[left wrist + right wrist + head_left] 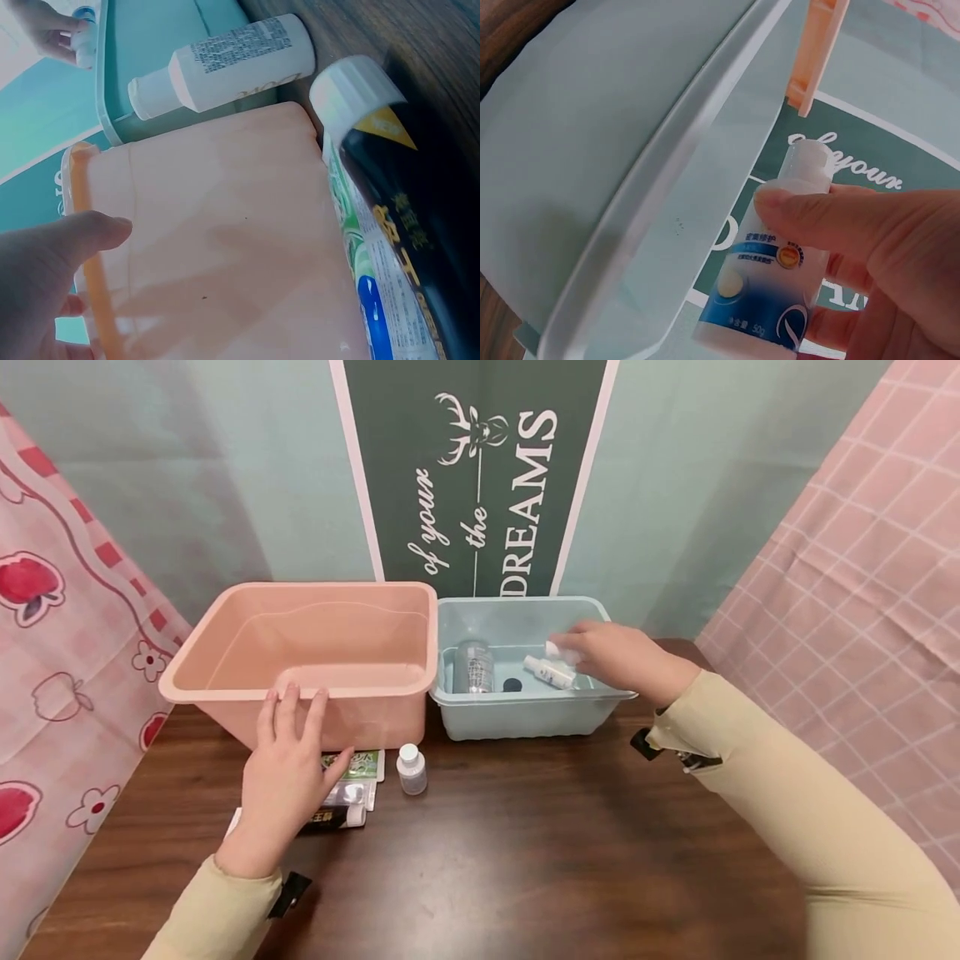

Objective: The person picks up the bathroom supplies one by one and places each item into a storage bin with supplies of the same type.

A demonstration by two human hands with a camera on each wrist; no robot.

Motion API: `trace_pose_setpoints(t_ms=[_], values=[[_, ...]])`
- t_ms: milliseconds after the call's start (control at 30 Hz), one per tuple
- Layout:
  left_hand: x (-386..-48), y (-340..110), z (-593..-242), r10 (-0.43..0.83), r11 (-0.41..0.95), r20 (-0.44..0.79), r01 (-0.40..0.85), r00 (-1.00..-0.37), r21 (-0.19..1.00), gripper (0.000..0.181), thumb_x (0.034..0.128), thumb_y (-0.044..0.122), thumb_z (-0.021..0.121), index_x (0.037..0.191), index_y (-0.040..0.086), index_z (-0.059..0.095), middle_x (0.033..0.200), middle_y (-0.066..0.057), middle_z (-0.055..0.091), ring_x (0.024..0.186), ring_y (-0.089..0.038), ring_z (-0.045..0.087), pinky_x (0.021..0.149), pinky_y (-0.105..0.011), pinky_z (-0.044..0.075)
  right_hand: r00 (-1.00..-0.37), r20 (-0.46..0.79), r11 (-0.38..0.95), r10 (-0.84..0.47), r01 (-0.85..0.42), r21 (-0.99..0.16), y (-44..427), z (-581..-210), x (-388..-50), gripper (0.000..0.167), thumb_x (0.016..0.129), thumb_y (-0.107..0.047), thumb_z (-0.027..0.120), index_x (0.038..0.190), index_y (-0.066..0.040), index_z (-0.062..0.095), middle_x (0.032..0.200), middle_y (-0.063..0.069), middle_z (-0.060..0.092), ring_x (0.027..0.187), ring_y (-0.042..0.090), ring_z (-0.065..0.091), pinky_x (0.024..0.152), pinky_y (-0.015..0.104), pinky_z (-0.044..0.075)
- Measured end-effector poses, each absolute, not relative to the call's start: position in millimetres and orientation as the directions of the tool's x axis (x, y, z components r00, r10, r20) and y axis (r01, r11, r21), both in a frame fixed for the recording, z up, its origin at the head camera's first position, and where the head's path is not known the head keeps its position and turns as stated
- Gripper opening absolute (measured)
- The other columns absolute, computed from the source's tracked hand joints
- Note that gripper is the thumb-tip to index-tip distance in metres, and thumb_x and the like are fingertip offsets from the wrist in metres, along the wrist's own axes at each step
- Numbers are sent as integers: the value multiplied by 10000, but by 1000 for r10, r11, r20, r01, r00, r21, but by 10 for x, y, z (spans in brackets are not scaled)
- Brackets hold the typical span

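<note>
Over the blue bin (525,714), my right hand (618,656) grips a small white bottle by its upper part; the right wrist view shows the bottle (761,277) tilted, with a blue band, between thumb and fingers. In the bin lie a clear bottle (474,668), a dark round cap (512,685) and a white tube (550,672). My left hand (288,777) rests on the near rim of the pink bin (375,718), fingers spread over the edge; in the left wrist view the thumb (105,231) lies against its outer wall.
A small white bottle (412,770) stands on the wooden table (487,860) before the bins. Beside the left hand, against the pink bin, lie a black tube (326,818) with a white cap and green packaging (363,765). A printed cloth (300,468) hangs behind.
</note>
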State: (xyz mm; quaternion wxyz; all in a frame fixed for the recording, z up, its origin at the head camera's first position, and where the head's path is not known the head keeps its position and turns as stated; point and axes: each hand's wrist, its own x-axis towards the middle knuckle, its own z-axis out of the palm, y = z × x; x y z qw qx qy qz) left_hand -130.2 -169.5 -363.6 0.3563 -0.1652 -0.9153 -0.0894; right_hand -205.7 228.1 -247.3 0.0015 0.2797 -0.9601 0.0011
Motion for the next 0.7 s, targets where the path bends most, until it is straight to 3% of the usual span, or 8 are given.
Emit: trace_pose_setpoints(t_ms=[133,367,700], values=[[-1297,-1697,-3634,231,931,684,362,-692,51,776,678,332,745,1320,9,451,1334,-322,370,1216,-535,329,530,-611,473,-843,-59,845,-534,-534,-19,2222,-2461,-2133,493,808,-15,654,1288,-89,566,1124,165,583,976,341,582,789,472,481],[-1305,-1683,-3616,224,933,678,354,-701,58,771,677,327,755,1313,13,455,1334,-316,370,1222,-526,328,531,-605,475,-817,-109,824,-566,-565,-44,2167,-2479,-2267,480,802,-38,681,1270,-70,578,1060,152,604,904,308,583,747,446,483],[-1306,-1690,-3602,227,935,673,350,-704,52,769,678,327,753,1312,10,455,1336,-317,370,1216,-528,331,551,-608,476,-786,-169,803,-594,-591,-77,2092,-2487,-2368,481,803,-3,667,1271,-5,555,1044,195,603,921,328,583,808,437,472]])
